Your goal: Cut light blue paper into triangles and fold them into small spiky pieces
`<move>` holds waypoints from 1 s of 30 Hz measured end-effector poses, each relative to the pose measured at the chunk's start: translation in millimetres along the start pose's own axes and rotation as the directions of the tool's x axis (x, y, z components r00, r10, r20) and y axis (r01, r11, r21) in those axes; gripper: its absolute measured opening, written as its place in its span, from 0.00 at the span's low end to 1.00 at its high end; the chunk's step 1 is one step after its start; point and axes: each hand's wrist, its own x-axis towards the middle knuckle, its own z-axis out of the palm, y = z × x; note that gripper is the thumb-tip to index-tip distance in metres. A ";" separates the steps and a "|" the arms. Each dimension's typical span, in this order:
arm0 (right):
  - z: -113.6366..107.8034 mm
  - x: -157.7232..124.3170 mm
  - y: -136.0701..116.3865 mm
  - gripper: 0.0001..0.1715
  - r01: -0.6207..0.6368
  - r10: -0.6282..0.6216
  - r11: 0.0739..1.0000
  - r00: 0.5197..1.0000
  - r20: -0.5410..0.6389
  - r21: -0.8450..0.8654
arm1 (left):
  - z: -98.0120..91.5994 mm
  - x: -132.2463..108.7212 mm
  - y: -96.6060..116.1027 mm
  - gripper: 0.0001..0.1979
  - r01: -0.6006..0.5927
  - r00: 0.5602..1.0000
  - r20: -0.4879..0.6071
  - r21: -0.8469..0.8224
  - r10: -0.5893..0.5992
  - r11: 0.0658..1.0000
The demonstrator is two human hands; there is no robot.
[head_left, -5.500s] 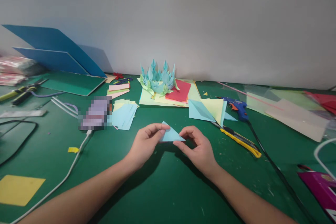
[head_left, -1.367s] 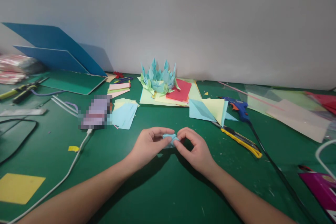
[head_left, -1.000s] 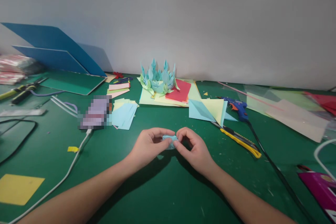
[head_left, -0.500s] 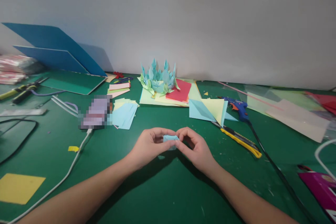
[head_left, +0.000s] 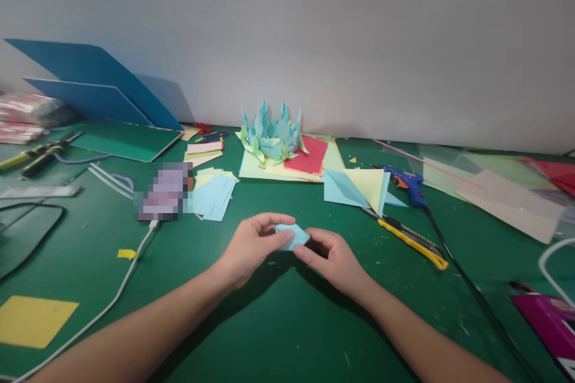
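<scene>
A small folded piece of light blue paper (head_left: 294,236) is held up between my two hands over the middle of the green table. My left hand (head_left: 257,244) pinches its left part, thumb on the front face and fingers behind. At the lower right edge, the thumb of my right hand (head_left: 333,256) touches the paper; its curled fingers are partly hidden behind the right corner. Beyond the hands stands a ring of blue and green folded paper pieces (head_left: 272,137), set on flat sheets.
To the left lie a stack of blue paper slips (head_left: 215,196), a blurred-out phone (head_left: 164,194) on a white cable and a yellow sheet (head_left: 36,321). On the right are a folded blue-and-yellow paper (head_left: 354,187), a yellow utility knife (head_left: 413,243) and a blue glue gun (head_left: 409,185).
The folded paper has turned, showing more of its front face. My left fingers have lifted slightly, and my right hand has shifted a little down and right, its fingers less tightly curled.
</scene>
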 end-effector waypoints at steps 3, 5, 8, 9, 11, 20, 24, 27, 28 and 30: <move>-1.4 -1.2 -0.4 0.20 0.009 -0.010 1.000 1.000 -0.013 -0.026 | 1.3 -1.6 1.0 0.17 0.005 1.000 0.000 0.017 -0.005 1.000; -2.8 -1.7 -1.8 0.20 0.011 -0.011 1.000 1.000 0.007 0.008 | 2.3 -2.4 1.1 0.17 0.005 1.000 0.008 0.015 -0.005 1.000; -4.3 -1.9 -4.4 0.21 0.017 -0.020 0.996 0.999 0.030 0.083 | 3.8 -3.1 1.8 0.17 -0.008 1.000 0.008 0.014 0.008 1.000; -4.4 -1.9 -5.0 0.21 0.021 -0.025 0.994 0.999 0.033 0.107 | 4.3 -3.3 2.5 0.16 -0.014 1.000 0.007 0.018 0.014 1.000; -4.2 -1.9 -5.6 0.21 0.015 -0.022 0.986 0.999 0.043 0.164 | 5.0 -4.1 4.4 0.16 -0.030 1.000 0.011 0.036 0.029 0.999; -3.6 -1.9 -2.6 0.29 -0.016 -0.011 0.955 0.996 0.089 0.296 | 3.7 -4.3 7.6 0.13 -0.067 0.996 0.070 0.107 0.059 0.992; -2.6 -2.1 -1.5 0.28 0.018 -0.027 0.984 0.998 0.052 0.179 | 3.6 -2.1 3.5 0.14 -0.120 0.990 0.085 0.135 0.109 0.984; -2.0 -2.9 -1.8 0.28 -0.001 -0.013 0.979 0.998 0.065 0.202 | 3.5 -0.4 0.8 0.17 -0.161 0.986 0.069 0.108 0.154 0.981; -2.1 -3.2 -2.1 0.28 -0.003 -0.014 0.974 0.997 0.074 0.224 | 3.4 0.1 0.5 0.19 -0.170 0.984 0.059 0.086 0.165 0.982; -2.8 -3.7 -3.0 0.27 0.002 -0.027 0.965 0.996 0.089 0.262 | 3.0 0.8 0.9 0.21 -0.173 0.984 0.049 0.031 0.171 0.985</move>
